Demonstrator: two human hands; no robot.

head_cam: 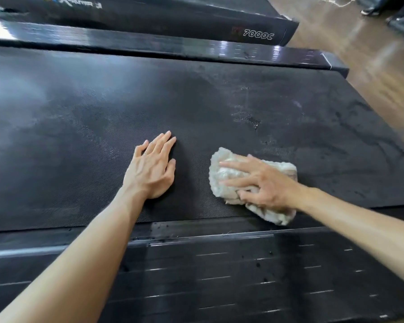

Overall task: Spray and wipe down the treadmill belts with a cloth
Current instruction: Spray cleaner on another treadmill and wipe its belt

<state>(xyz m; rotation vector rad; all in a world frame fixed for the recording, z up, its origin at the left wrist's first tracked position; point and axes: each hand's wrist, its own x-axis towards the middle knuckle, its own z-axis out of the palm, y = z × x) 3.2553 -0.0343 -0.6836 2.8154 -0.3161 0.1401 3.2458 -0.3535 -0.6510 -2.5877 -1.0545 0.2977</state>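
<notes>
Black belt (196, 101): right hand (264, 185) presses cloth (229, 173), lying crosswise.

Two bare hands are on one black treadmill belt (84, 108): the left hand (153, 170) lies flat near the belt's near edge, and the right hand (260, 184) presses on one crumpled pale cloth (229, 170) at that same edge. Two treadmills show: this one and a second treadmill (196, 17) beyond its far edge.
</notes>
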